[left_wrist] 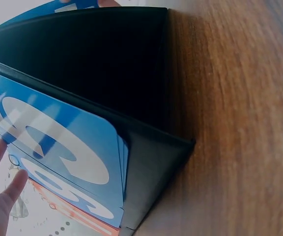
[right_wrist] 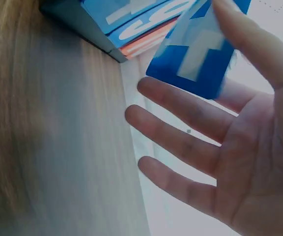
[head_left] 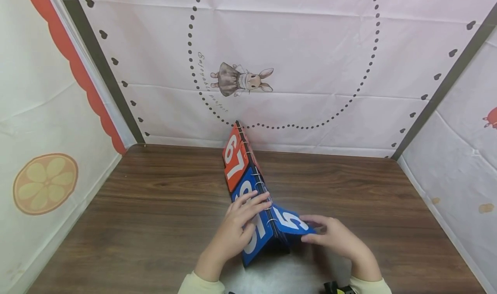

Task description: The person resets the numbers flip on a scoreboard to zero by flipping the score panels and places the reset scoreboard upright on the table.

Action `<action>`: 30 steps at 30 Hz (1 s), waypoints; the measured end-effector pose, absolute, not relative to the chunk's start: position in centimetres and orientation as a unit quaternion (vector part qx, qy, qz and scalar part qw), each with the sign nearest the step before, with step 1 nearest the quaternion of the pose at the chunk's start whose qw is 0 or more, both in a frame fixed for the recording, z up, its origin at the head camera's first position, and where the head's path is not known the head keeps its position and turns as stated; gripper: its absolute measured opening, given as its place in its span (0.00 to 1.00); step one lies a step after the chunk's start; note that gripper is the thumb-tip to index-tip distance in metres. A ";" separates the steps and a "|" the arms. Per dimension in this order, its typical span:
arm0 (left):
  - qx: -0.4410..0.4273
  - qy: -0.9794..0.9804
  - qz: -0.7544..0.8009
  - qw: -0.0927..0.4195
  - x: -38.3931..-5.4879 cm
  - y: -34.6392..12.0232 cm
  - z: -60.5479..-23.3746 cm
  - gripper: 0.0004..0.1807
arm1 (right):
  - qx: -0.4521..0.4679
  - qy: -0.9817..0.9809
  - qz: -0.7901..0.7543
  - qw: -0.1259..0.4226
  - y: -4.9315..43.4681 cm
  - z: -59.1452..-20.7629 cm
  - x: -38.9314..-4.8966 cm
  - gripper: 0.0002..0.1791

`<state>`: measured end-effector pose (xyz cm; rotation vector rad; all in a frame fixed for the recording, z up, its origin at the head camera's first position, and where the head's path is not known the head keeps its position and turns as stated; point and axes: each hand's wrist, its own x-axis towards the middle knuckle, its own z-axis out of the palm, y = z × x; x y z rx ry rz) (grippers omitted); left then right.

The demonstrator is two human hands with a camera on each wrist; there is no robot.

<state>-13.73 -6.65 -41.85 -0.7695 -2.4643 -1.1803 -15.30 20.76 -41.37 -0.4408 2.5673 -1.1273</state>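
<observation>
A black tabletop flip scoreboard (head_left: pixel 276 231) stands like a tent on the table, with red and blue number cards on rings along its ridge. My left hand (head_left: pixel 234 225) rests on its left face, fingers stretched up to the ridge over the blue cards (left_wrist: pixel 58 132). On the other side, my right hand (head_left: pixel 335 235) pinches the outer edge of a blue card (head_left: pixel 289 220) showing a 5, lifted away from the board. In the right wrist view that card's other side (right_wrist: pixel 195 64) shows a 4, and three fingers of the hand extend free.
A dark wood-grain table (head_left: pixel 167 225) lies under the scoreboard. Behind it hangs a pale printed cloth (head_left: pixel 310 61) with a rabbit figure. More cloth walls (head_left: pixel 58 125) close off the left and right sides. A black object (head_left: pixel 331 287) shows at my right sleeve.
</observation>
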 end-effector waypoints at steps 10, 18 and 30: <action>-0.265 -0.850 -0.434 0.135 -13.8 -6.6 -42.0 0.27 | -0.092 0.814 -0.565 0.097 21.3 -40.4 -15.0 0.32; -0.270 -0.806 -0.516 0.103 -13.7 -7.0 -42.2 0.30 | -0.276 0.750 -0.585 0.134 20.0 -39.5 -14.4 0.32; -0.278 -0.791 -0.537 0.095 -13.7 -8.0 -41.9 0.28 | -0.225 0.751 -0.618 0.053 16.7 -39.6 -12.6 0.32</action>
